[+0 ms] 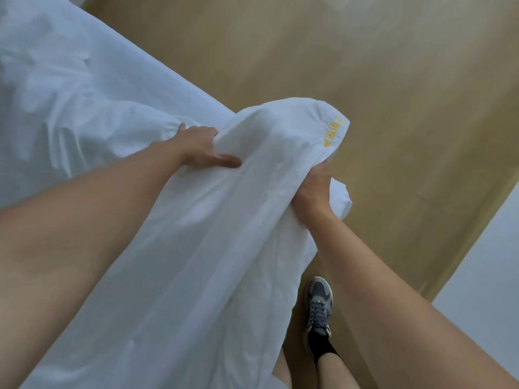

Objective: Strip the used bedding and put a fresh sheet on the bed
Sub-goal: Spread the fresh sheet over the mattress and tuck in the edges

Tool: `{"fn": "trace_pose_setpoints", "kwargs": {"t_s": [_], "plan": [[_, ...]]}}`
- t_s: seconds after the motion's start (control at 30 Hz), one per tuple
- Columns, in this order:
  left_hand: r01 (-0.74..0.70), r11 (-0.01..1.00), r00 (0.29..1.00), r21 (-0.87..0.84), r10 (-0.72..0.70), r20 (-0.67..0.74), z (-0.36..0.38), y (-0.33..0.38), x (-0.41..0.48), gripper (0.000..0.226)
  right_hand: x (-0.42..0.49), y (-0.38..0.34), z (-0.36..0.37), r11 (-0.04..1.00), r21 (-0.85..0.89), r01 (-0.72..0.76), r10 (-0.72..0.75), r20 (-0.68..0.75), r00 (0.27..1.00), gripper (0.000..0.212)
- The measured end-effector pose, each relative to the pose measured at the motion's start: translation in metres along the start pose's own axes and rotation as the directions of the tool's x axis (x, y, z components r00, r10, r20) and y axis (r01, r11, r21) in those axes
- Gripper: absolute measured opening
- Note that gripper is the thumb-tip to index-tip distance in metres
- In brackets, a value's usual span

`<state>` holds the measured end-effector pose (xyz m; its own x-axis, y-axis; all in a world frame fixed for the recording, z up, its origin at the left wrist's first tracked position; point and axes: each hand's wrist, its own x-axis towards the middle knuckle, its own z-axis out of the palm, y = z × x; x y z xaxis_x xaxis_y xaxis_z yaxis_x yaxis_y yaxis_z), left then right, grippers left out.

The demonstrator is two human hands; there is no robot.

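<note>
I'm looking down over both bare forearms at a white sheet (196,234) pulled up off the bed (50,88), which fills the upper left under rumpled white fabric. My left hand (200,148) is clenched into a fold of the sheet near the bed's edge, the thumb lying flat along the cloth and the other fingers buried in it. My right hand (314,189) grips a bunched corner from beneath — the fingers are wrapped into the fabric, so I see mostly the wrist and the back of the hand. Above that hand the corner stands up in a rounded hump, and a row of small yellow markings (332,131) runs along its hem; I cannot read them. From the two hands the sheet hangs in a broad drape toward me, covering most of my lower body. To the right of the drape one foot in a grey laced shoe (318,307) with a dark sock stands on the tan floor (365,66). A pale surface (488,262) cuts across the lower right corner — I cannot tell what it is
</note>
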<state>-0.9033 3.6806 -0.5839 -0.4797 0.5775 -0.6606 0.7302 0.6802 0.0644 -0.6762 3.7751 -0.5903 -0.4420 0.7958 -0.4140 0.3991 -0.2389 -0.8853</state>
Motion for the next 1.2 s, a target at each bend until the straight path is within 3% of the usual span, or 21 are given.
{"fn": "trace_pose_setpoints", "kwargs": {"t_s": [0.07, 0.1, 0.13, 0.17, 0.23, 0.3, 0.37, 0.43, 0.5, 0.53, 0.6, 0.7, 0.8, 0.87, 0.93, 1.0, 1.1, 1.2], "plan": [[-0.058, 0.997, 0.998, -0.056, 0.056, -0.032, 0.001, 0.002, 0.005, 0.069, -0.001, 0.005, -0.004, 0.977, 0.123, -0.175, 0.192, -0.145, 0.97, 0.039], [-0.102, 0.989, 0.992, -0.104, 0.094, -0.082, -0.004, -0.002, 0.003, 0.061, 0.0, 0.005, -0.003, 0.945, 0.229, -0.233, 0.274, -0.168, 0.947, 0.038], [-0.135, 0.982, 0.979, -0.134, 0.111, -0.173, -0.014, -0.01, 0.001, 0.055, 0.007, 0.005, -0.002, 0.918, 0.316, -0.24, 0.31, -0.192, 0.931, 0.023], [-0.149, 0.982, 0.95, -0.115, 0.11, -0.293, -0.027, -0.02, -0.001, 0.055, 0.016, 0.003, -0.002, 0.909, 0.336, -0.245, 0.333, -0.234, 0.913, 0.013], [-0.122, 0.992, 0.885, -0.029, 0.095, -0.455, -0.053, -0.034, -0.005, 0.055, 0.037, -0.002, 0.001, 0.936, 0.185, -0.299, 0.346, -0.346, 0.872, 0.021], [-0.087, 0.996, 0.922, -0.026, 0.071, -0.381, -0.066, -0.025, -0.009, 0.052, 0.049, -0.006, 0.004, 0.921, 0.119, -0.371, 0.384, -0.438, 0.813, 0.024], [-0.13, 0.986, 0.98, -0.109, 0.111, -0.167, -0.062, -0.001, -0.008, 0.048, 0.048, -0.013, 0.006, 0.917, 0.069, -0.394, 0.372, -0.51, 0.776, 0.025], [-0.17, 0.954, 0.985, -0.245, 0.156, -0.074, -0.056, 0.026, 0.0, 0.063, 0.046, -0.01, 0.002, 0.958, -0.089, -0.272, 0.191, -0.509, 0.839, 0.024], [-0.139, 0.89, 0.99, -0.435, 0.114, -0.082, -0.055, 0.046, 0.009, 0.091, 0.046, 0.001, -0.003, 0.981, -0.194, -0.024, -0.039, -0.316, 0.948, 0.037], [-0.137, 0.859, 0.99, -0.494, 0.108, -0.087, -0.053, 0.054, 0.014, 0.101, 0.047, 0.006, -0.006, 0.985, -0.165, 0.042, -0.084, -0.254, 0.964, 0.04], [-0.155, 0.848, 0.988, -0.507, 0.137, -0.074, -0.046, 0.069, 0.023, 0.114, 0.052, 0.013, -0.013, 0.999, -0.053, -0.003, -0.013, -0.305, 0.952, 0.021], [-0.152, 0.912, 0.987, -0.38, 0.159, -0.014, -0.036, 0.091, 0.032, 0.131, 0.056, 0.023, -0.025, 0.988, 0.008, -0.157, 0.146, -0.42, 0.896, 0.036], [-0.141, 0.945, 0.988, -0.295, 0.115, -0.104, -0.024, 0.113, 0.04, 0.133, 0.065, 0.032, -0.032, 0.915, 0.31, -0.257, 0.377, -0.434, 0.819, 0.03], [-0.142, 0.971, 0.979, -0.193, 0.11, -0.169, -0.015, 0.129, 0.045, 0.133, 0.074, 0.041, -0.043, 0.879, 0.361, -0.31, 0.447, -0.4, 0.801, 0.026], [-0.121, 0.992, 0.975, -0.031, 0.113, -0.189, -0.003, 0.142, 0.049, 0.127, 0.08, 0.047, -0.053, 0.962, 0.124, -0.245, 0.275, -0.452, 0.849, 0.025], [-0.08, 0.991, 0.973, 0.108, 0.101, -0.209, 0.012, 0.151, 0.049, 0.119, 0.077, 0.051, -0.06, 0.979, -0.198, -0.059, -0.024, -0.392, 0.92, 0.015], [-0.02, 0.99, 0.954, 0.138, 0.061, -0.295, 0.026, 0.162, 0.041, 0.107, 0.068, 0.071, -0.072, 0.809, -0.569, 0.149, -0.309, -0.197, 0.93, 0.012], [-0.115, 0.99, 0.849, 0.077, 0.138, -0.51, 0.032, 0.187, 0.007, 0.065, 0.063, 0.089, -0.089, 0.702, -0.7, 0.133, -0.329, -0.153, 0.932, 0.012]]}}
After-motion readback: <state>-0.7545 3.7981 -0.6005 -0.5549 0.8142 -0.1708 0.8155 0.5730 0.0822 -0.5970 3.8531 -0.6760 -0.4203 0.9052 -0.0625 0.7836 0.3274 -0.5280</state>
